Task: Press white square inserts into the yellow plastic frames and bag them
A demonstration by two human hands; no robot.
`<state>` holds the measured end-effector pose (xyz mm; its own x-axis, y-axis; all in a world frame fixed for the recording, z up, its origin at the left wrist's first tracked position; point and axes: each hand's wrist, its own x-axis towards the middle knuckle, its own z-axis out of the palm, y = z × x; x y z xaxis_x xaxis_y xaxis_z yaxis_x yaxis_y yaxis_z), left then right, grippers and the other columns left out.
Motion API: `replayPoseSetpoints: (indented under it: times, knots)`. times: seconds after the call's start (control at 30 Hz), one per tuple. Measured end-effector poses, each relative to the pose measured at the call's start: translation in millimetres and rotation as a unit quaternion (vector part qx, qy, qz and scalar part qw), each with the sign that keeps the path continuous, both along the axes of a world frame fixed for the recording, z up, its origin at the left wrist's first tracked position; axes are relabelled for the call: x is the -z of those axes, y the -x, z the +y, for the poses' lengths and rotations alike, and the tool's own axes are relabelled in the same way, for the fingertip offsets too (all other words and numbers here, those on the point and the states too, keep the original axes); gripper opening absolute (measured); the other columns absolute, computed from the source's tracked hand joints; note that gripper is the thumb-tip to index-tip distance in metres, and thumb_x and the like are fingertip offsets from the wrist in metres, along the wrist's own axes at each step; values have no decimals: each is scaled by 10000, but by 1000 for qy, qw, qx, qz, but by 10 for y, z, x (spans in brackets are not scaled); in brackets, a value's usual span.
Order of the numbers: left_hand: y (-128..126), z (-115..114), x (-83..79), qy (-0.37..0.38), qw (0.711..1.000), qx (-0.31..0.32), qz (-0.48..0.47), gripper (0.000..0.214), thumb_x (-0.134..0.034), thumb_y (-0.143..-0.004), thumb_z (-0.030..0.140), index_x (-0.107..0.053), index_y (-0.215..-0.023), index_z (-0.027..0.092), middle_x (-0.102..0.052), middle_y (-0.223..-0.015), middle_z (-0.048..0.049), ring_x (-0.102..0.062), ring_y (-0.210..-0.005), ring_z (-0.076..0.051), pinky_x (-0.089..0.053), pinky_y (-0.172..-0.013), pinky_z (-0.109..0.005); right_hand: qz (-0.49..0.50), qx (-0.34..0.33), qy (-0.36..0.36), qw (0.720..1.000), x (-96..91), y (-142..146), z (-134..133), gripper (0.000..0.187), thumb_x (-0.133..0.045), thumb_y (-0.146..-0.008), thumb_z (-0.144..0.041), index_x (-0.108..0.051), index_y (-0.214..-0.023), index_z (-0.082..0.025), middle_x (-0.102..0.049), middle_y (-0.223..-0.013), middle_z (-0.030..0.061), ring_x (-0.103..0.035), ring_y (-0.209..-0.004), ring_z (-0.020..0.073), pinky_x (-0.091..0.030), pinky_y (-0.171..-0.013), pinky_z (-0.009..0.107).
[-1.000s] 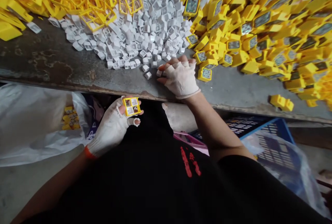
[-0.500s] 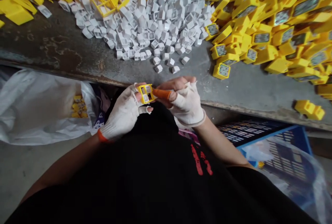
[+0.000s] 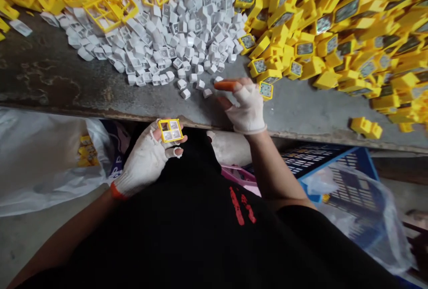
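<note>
A yellow square frame [image 3: 170,130], divided into four cells, is held in the left hand [image 3: 143,163] just above the near edge of a worn grey metal table [image 3: 50,72]. The grip is closed on the frame between thumb and fingertips, and pale pieces are visible in the cells, though how many are seated cannot be told. The right hand [image 3: 246,107] is reached out over the tabletop with its grip loosely curled, and a tapered orange piece [image 3: 226,85] is pointed from it toward a few loose white plastic caps [image 3: 195,88]. Whether that piece is a held tool or a finger cover cannot be told, and no cap is seen to be gripped. Just beside the right hand, a yellow block [image 3: 266,90] with a grey-green window is lying apart from a large heap of yellow blocks [image 3: 334,30]. The loose caps are spread from a mound of white caps [image 3: 187,35], behind which yellow lattice frames [image 3: 110,12] are piled. Below the table edge, a white plastic sack [image 3: 40,159] is seen on the left and a blue crate [image 3: 321,164] on the right.
</note>
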<state>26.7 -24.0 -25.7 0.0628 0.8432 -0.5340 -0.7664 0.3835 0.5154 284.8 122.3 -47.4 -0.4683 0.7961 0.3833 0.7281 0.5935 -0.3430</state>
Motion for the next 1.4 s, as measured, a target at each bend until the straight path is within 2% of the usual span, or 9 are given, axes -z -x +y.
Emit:
replayPoseSetpoints:
  times: [0.17, 0.27, 0.43, 0.6, 0.77, 0.93, 1.07, 1.23, 1.4]
  knots:
    - [-37, 22, -41, 5, 1000, 2, 19, 129, -875, -980, 250, -788, -1056, 192, -889, -1089, -83, -858, -818, -243, -680, -601, -301, -43, 8, 94, 995, 82, 82, 439, 123, -795, -1043, -333, -884, -1101, -272, -912, -1135, 99, -785, -1183, 364, -539, -1172, 624]
    - [-69, 56, -58, 28, 999, 28, 25, 93, -847, -1000, 224, -778, -1032, 172, -876, -1034, -86, -848, -780, -228, -655, -560, -269, 46, -46, 164, 984, -54, 210, 320, 140, -777, -1052, -337, -884, -1084, -252, -900, -1060, 66, -802, -1071, 297, -569, -1127, 544]
    - [-131, 104, -41, 21, 998, 64, -12, 91, -815, -1035, 223, -788, -1105, 171, -860, -1013, -74, -847, -769, -240, -675, -554, -292, 199, -167, 305, 916, -339, 369, -89, 440, -816, -1043, -666, -836, -958, -234, -826, -882, 21, -739, -822, 204, -602, -858, 372]
    - [-144, 63, -28, -19, 997, 60, -45, 194, -937, -947, 201, -803, -1087, 207, -865, -1079, -49, -866, -873, -254, -716, -627, -314, 166, -146, 251, 942, -306, 551, -429, 477, -757, -1079, -675, -787, -873, -246, -785, -821, 25, -733, -842, 221, -594, -957, 423]
    - [-105, 49, -51, 9, 995, 100, -26, 249, -925, -915, 139, -818, -1130, 206, -866, -1131, -67, -857, -894, -257, -706, -628, -306, 125, -103, 222, 961, -254, 434, -561, 298, -793, -1053, -524, -851, -1204, -274, -799, -839, -19, -733, -761, 186, -638, -851, 350]
    - [-118, 146, -81, 38, 996, 83, 23, 173, -756, -976, 95, -815, -1112, 185, -871, -1067, -102, -845, -811, -282, -662, -552, -316, 65, 132, 124, 981, -371, -468, -51, 362, -597, -1085, -363, -813, -1338, -220, -826, -1351, 183, -756, -1263, 370, -568, -1208, 639]
    - [-157, 155, -96, 64, 994, 71, 61, 182, -717, -982, 75, -805, -1103, 180, -869, -1084, -113, -828, -790, -272, -643, -550, -314, -201, 277, 118, 932, -365, -916, 399, 491, -802, -959, -330, -775, -1427, -184, -735, -1570, 254, -635, -1506, 519, -434, -1285, 818]
    - [-112, 78, 24, 30, 996, 60, 58, 211, -790, -974, 111, -795, -1173, 182, -869, -1159, -126, -843, -839, -280, -650, -585, -316, -197, 208, 118, 951, -271, -812, 500, 535, -875, -914, -377, -792, -1410, -196, -789, -1488, 239, -696, -1415, 502, -505, -1252, 773]
    - [-71, 51, 29, 8, 997, 57, 50, 146, -805, -1003, 166, -799, -1148, 181, -869, -1125, -114, -859, -856, -279, -675, -583, -312, 80, 85, 258, 959, -151, -636, 428, 466, -752, -999, -488, -847, -1348, -194, -871, -1055, 81, -796, -972, 270, -683, -948, 449]
